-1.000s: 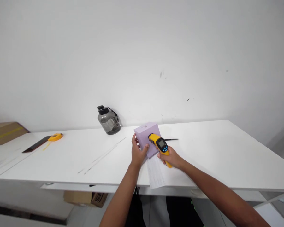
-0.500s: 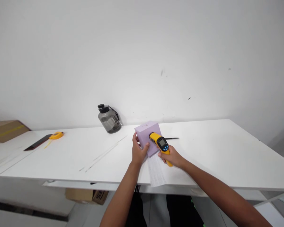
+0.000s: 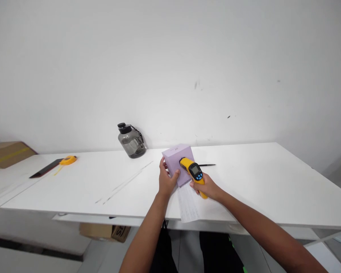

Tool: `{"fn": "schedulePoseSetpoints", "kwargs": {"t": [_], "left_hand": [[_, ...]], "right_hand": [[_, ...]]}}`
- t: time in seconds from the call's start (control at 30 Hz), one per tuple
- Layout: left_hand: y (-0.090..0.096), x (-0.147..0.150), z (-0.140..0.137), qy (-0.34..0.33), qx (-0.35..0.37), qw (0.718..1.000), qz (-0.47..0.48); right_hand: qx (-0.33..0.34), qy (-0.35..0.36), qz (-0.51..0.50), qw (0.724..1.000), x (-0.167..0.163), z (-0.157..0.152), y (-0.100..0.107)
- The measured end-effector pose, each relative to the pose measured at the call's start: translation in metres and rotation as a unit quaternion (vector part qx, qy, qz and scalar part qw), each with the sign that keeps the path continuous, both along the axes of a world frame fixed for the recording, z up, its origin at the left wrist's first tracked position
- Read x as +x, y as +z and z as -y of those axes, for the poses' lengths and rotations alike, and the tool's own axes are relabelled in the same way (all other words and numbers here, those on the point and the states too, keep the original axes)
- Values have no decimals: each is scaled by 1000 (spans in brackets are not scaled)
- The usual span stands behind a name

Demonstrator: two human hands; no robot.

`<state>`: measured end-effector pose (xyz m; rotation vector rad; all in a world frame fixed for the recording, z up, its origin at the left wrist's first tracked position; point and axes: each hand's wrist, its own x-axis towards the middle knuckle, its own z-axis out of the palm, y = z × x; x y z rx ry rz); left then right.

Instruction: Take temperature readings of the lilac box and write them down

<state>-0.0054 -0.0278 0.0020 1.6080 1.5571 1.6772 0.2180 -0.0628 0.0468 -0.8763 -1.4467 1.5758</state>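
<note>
Through the head camera I see both hands occupied. The left hand [image 3: 167, 182] grips the lilac box [image 3: 174, 162] by its left side, thumb on the near face and fingers wrapped round the side. The box is tilted above the desk [image 3: 258, 178], in front of me; I can't tell whether its lower edge bears on the surface. The right hand [image 3: 209, 187] is closed round the handle of the yellow device [image 3: 193, 170], a pistol-shaped thermometer by its look, with its nose pointed at the box's near face. From this angle I can't tell whether the two touch.

As for progress, I judge this to be partway: both things are in hand and the device is lined up with the box. I can't read its screen, so I can't say whether a figure shows, and the trigger finger is hidden from me. Letting go of both is not yet done. The paper sheet [image 3: 188, 206], with faint marks like writing, lies at the box's near edge. The pen [image 3: 207, 165] lies on the desk to the right of the box, in neither hand. The bottle [image 3: 133, 145] and tape measure [image 3: 69, 160] are off to the left, untouched.
</note>
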Motion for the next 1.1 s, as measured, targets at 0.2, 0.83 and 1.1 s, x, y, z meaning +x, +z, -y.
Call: {"fn": "schedulePoseSetpoints", "kwargs": {"t": [0.2, 0.83, 1.1], "left_hand": [[0, 0, 0, -1, -9, 1000, 2], [0, 0, 0, 0, 4, 1000, -4], [1, 2, 0, -2, -1, 1000, 8]], "right_hand": [[-1, 9, -5, 1000, 1, 1, 1], [2, 14, 2, 1000, 0, -2, -5], [3, 15, 5, 1000, 2, 0, 1]]}}
